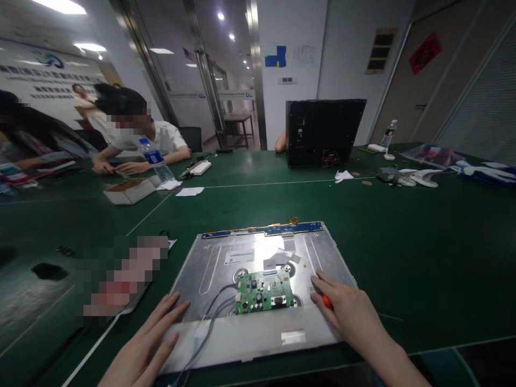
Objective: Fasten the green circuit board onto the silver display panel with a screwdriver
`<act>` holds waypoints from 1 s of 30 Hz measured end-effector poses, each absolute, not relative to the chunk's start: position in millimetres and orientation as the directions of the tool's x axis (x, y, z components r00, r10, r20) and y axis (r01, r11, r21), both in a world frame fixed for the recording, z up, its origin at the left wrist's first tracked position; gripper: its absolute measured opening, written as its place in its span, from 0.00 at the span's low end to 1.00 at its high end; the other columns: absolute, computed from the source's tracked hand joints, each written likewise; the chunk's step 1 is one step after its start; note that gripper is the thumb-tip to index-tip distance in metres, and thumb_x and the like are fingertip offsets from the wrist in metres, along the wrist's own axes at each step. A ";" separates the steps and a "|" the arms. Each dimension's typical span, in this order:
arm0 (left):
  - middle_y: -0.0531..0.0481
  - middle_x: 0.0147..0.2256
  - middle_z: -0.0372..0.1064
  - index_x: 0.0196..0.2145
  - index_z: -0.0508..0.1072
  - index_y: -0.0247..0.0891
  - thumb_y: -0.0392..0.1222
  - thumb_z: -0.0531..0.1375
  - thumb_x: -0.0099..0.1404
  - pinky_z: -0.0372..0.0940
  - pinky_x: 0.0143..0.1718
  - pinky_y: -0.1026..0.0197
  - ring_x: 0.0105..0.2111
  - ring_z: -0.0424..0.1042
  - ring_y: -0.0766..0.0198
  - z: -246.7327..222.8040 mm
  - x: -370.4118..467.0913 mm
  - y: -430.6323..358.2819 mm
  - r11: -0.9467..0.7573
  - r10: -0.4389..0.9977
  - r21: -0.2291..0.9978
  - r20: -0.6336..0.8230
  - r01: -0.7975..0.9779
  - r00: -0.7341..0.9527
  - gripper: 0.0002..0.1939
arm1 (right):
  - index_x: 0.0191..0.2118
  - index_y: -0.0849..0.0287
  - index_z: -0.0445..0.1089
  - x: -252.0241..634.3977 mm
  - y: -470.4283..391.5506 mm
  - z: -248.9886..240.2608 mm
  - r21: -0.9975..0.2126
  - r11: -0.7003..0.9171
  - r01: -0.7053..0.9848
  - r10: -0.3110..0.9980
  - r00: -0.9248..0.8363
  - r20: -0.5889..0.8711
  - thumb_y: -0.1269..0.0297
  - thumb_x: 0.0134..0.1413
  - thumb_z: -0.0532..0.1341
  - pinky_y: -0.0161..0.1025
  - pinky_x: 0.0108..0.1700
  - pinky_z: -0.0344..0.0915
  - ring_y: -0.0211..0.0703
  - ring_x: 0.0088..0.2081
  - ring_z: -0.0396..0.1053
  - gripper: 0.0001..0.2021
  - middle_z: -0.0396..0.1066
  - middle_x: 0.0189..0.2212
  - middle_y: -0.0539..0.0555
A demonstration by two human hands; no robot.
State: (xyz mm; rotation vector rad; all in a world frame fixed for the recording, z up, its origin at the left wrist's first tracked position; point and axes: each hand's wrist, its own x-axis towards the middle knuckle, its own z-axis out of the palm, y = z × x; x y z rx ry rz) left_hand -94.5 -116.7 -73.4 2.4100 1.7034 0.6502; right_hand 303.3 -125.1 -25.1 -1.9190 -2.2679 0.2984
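A flat metal display panel (326, 252) lies face down on the green table. A green circuit board (264, 290) sits on its middle, with grey cables (213, 317) running from its left side toward the front edge. Along the panel's far edge runs a narrow blue board (262, 231). My left hand (149, 338) rests at the panel's front left corner, fingers apart and holding nothing. Over the panel's right side, my right hand (342, 306) is closed round an orange-handled tool (327, 301); the rest of the tool is hidden.
A black monitor (324, 134) stands at the table's far side. An open box (131, 190), a water bottle (157, 161) and a seated person (149, 134) are at the far left. Gloves (415, 177) and plastic bags (435, 156) lie at the right.
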 end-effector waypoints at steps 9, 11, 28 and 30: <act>0.51 0.65 0.51 0.64 0.58 0.53 0.50 0.52 0.70 0.60 0.56 0.42 0.62 0.57 0.47 -62.5 -61.8 -109.8 -0.537 0.844 0.263 0.151 0.802 0.515 0.25 | 0.51 0.60 0.72 332.8 -123.7 -25.2 -0.128 -0.031 0.991 0.999 0.033 0.020 0.63 0.66 0.48 0.48 0.40 0.71 0.53 0.41 0.76 0.18 0.73 0.50 0.62; 0.48 0.66 0.48 0.65 0.56 0.52 0.52 0.53 0.69 0.60 0.56 0.41 0.62 0.56 0.45 -58.1 -45.6 -109.5 -0.557 0.829 0.243 0.107 0.794 0.549 0.28 | 0.48 0.60 0.73 340.4 -120.4 -20.9 -0.117 -0.078 0.990 0.997 0.079 0.003 0.63 0.66 0.48 0.46 0.37 0.70 0.52 0.38 0.76 0.18 0.78 0.41 0.62; 0.37 0.68 0.30 0.69 0.39 0.43 0.59 0.52 0.69 0.49 0.62 0.36 0.67 0.37 0.40 -50.3 62.9 -85.7 -0.702 0.627 0.351 -0.107 0.620 0.771 0.40 | 0.45 0.56 0.77 411.5 -90.9 -43.1 -0.118 -0.199 0.973 0.965 0.215 0.151 0.56 0.64 0.49 0.44 0.40 0.68 0.53 0.41 0.75 0.20 0.76 0.44 0.57; 0.36 0.68 0.30 0.69 0.40 0.40 0.59 0.53 0.68 0.47 0.62 0.36 0.67 0.37 0.39 -51.4 73.1 -83.7 -0.709 0.618 0.353 -0.104 0.610 0.779 0.41 | 0.45 0.57 0.77 420.6 -91.3 -45.4 -0.113 -0.203 0.973 0.962 0.220 0.163 0.58 0.64 0.49 0.45 0.41 0.69 0.53 0.42 0.74 0.20 0.76 0.45 0.57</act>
